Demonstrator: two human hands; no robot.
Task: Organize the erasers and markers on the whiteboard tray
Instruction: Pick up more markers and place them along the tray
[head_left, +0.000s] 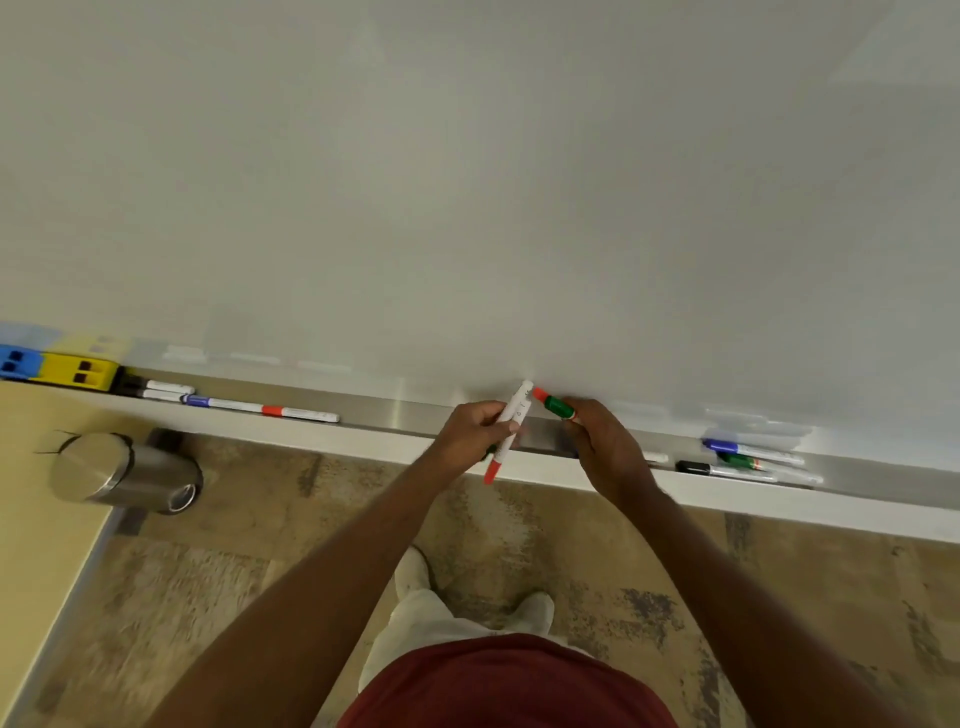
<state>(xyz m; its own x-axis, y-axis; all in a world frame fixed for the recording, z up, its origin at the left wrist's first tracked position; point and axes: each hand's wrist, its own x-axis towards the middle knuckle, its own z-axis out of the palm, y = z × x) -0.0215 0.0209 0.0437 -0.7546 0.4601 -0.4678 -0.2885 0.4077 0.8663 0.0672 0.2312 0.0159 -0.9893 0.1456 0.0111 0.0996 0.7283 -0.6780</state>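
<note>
Below the whiteboard, a metal tray overhangs seemingly patchy carpet

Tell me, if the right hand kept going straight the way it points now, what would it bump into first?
Most likely the whiteboard. The right hand, gripping markers with green and red caps, points up and slightly left over the tray, and those tips already sit close to the board. Depth is hard to judge from this view.

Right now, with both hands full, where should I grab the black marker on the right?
Pinch the black marker mid-barrel, from above and the front. It lies flat along the tray, nearest the front lip, with the green marker close behind it.
</note>
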